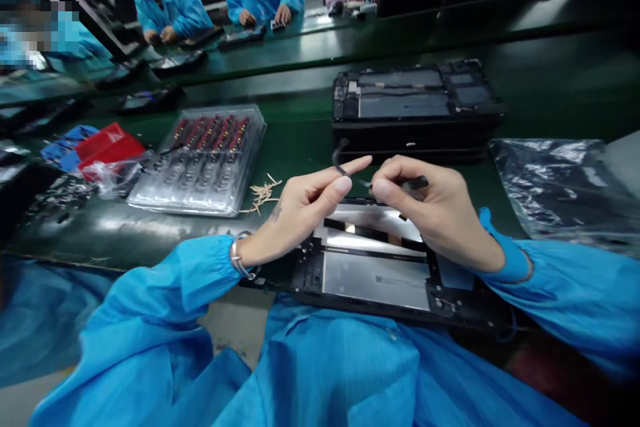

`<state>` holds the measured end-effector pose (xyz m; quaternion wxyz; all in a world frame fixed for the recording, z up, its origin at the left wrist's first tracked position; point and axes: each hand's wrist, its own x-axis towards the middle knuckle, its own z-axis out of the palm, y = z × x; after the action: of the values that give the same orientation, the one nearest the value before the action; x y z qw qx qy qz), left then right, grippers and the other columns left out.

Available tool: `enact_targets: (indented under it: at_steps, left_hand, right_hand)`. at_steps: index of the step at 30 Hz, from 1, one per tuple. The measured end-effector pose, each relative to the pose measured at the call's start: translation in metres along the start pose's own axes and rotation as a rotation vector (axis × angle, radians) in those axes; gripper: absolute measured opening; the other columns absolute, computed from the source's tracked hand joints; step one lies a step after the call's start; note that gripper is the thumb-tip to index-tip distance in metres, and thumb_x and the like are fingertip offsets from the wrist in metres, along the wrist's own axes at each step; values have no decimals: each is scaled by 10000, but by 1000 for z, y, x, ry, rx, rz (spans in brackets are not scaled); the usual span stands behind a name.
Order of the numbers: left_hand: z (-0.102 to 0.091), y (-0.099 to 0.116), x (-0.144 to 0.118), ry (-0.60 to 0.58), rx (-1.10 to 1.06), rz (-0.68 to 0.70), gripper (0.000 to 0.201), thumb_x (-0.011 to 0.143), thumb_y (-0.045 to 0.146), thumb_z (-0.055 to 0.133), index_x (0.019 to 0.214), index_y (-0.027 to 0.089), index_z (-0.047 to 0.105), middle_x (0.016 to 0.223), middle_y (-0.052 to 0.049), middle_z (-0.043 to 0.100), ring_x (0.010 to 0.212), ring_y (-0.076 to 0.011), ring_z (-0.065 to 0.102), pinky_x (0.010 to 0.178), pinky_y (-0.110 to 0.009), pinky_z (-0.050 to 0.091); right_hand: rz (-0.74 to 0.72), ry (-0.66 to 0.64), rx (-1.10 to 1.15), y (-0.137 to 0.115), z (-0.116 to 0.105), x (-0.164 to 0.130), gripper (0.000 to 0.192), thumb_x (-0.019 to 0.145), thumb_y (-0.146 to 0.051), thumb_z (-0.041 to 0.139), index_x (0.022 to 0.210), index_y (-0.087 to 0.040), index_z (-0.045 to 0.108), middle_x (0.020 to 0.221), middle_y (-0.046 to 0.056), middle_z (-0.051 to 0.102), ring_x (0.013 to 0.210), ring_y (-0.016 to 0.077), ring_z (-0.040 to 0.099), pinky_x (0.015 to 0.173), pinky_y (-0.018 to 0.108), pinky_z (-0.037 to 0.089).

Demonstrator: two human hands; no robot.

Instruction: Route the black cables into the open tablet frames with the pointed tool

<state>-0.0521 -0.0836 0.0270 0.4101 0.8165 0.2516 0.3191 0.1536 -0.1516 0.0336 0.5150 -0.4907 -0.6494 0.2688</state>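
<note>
Left hand (300,210) pinches thin dark cable (343,163); right hand (430,210) grips tweezers (407,185), tips meeting cable end. Both above open tablet (375,273) at bench edge. Advice: brace wrists on frame, keep pinch light, avoid kinking cable. Parts tray (200,160) lies to left.

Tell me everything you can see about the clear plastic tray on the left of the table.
The clear plastic tray lies flat on the dark green table, left of the left hand. It is glossy and see-through, moulded in rows of pockets. The far rows hold red and dark parts; the near rows look empty. No hand touches it.
</note>
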Motion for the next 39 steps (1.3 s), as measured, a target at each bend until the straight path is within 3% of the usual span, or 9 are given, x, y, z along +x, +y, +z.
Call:
enact_targets:
  at_steps: [2,4,6,10,13,18,23,29,39]
  left_hand:
    - [-8,-7,-7,-66,105,19,428,1068,494,519,1374,252,696,994,-37,781,706,-131,657,607,-243,503]
    - [-17,-16,-12,-107,229,31,400,1067,463,532,1360,251,704,1185,-45,776,839,-146,720,701,-237,544]
    - [-23,-22,-14,-99,336,41,378,1071,423,535,1378,266,688,1132,-22,791,753,-119,708,653,-218,517]
    - [-27,-25,-7,-63,424,98,319,1065,335,548,1317,232,715,694,45,714,476,-82,533,498,-223,371]
    - [-23,-25,3,-109,418,136,275,1068,275,532,1245,200,728,838,14,764,644,-104,665,593,-212,455]
    - [-11,-34,12,-287,462,331,254,1083,231,479,1198,160,693,1163,-74,742,1058,-182,694,903,-293,551]
    - [2,-43,15,-438,444,421,291,1093,239,430,1319,130,576,1513,-174,542,1368,-258,555,1124,-432,510]
    - [4,-36,15,-495,508,441,287,1090,200,408,1318,108,556,1563,-188,502,1418,-265,540,1162,-435,503]
    - [4,-27,19,-608,630,409,330,1060,120,361,1337,108,539,1636,-175,420,1458,-270,499,1174,-440,482]
  right_hand:
    - [-31,-27,-126,-1,-12,-4,233,960,-385,679,788,-231,645,779,6,646,720,156,576,668,318,437]
    - [-37,-100,-280,0,-26,-8,212,965,-380,660,804,-242,654,794,20,650,749,181,580,676,337,435]
    - [-19,-212,-401,5,-41,-12,187,967,-373,642,828,-251,667,818,27,665,773,199,584,670,343,434]
    - [64,-403,-477,19,-63,-17,237,966,-404,598,813,-244,685,816,51,672,743,207,602,623,332,434]
    - [143,-452,-487,29,-70,-17,333,962,-503,583,802,-243,715,789,62,663,661,194,600,570,320,428]
    - [248,-452,-534,40,-73,-13,517,927,-701,551,802,-243,754,737,55,640,544,163,560,488,305,377]
    - [266,-451,-554,44,-73,-7,550,899,-742,562,781,-241,756,699,53,622,531,163,543,482,307,356]
    - [281,-467,-585,48,-74,-8,438,905,-636,595,823,-243,772,705,46,615,485,138,478,481,314,313]
    - [374,-608,-732,36,-70,0,392,900,-515,497,860,-213,744,781,72,608,607,185,562,580,322,379]
